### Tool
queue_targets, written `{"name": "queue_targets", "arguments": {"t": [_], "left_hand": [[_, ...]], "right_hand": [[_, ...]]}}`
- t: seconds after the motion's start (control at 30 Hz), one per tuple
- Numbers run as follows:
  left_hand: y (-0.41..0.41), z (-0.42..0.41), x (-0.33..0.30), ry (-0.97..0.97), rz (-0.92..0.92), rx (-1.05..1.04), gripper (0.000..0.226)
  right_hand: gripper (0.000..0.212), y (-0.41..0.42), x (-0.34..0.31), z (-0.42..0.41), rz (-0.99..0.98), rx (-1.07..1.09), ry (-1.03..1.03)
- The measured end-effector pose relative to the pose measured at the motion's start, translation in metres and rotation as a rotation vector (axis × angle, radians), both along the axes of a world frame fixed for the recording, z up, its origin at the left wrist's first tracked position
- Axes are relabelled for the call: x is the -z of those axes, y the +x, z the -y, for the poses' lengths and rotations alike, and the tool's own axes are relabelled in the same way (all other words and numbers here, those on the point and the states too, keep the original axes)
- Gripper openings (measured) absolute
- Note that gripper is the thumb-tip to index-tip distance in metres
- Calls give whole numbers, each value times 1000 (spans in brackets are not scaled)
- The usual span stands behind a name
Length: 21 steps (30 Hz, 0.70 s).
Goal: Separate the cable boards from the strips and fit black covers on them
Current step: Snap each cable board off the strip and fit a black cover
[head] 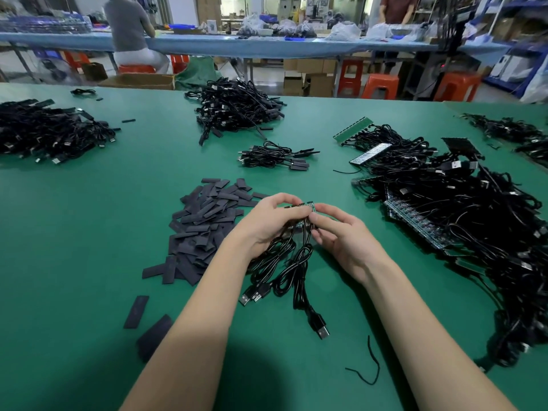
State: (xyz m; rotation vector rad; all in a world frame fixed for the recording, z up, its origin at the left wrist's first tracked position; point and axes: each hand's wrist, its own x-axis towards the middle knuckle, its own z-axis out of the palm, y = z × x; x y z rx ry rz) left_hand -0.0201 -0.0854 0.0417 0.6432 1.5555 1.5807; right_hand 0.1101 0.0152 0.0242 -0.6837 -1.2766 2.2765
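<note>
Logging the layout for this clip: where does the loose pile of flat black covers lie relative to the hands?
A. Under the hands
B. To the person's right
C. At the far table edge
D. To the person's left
D: the black covers lie left of the left hand, on the green table.

head cam | worn, faces forward and down | near over green table (89, 232) | single view

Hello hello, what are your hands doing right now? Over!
Both hands on the board strip: left hand, right hand. Cables dangling below. Black covers piled left, untouched. Nothing in the way.
</note>
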Motion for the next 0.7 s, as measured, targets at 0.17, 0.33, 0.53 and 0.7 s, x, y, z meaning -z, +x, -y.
{"name": "queue_targets", "arguments": {"t": [0.17,0.33,0.53,0.7], "left_hand": [[-1,3,1,43,156,96,17],[-2,4,3,38,179,181,16],[1,0,4,133,388,244,21],[-2,-14,6,88,14,-91,24]], "right_hand": [[42,8,-2,-4,26,-60,-15],[37,10,-8,-7,89,-119,-125],[17,15,-17,-6,74,-98,-352],[35,20,-21,-16,115,-8,-124]]}}
